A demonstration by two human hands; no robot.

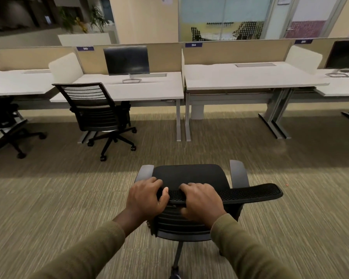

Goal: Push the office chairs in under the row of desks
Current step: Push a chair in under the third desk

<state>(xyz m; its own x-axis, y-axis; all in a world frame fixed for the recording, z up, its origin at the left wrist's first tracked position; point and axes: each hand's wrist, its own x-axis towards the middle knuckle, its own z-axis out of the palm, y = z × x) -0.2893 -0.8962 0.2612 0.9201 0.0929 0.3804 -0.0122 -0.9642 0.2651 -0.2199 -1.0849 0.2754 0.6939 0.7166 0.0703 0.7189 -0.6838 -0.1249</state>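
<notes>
Near office chair: both hands clamped over the top edge of its mesh backrest, left hand at the left end, right hand just beside it, fingers curled over. Backrest runs on well to the right of the grip. Seat and two grey armrests lie beyond the hands; base mostly hidden, bottom cut off. Chair stands on carpet, well apart from the desks. Straight ahead of the grip, an empty desk. Ahead-left, second chair partly under the monitor desk. Far left chair cut off, dark.
</notes>
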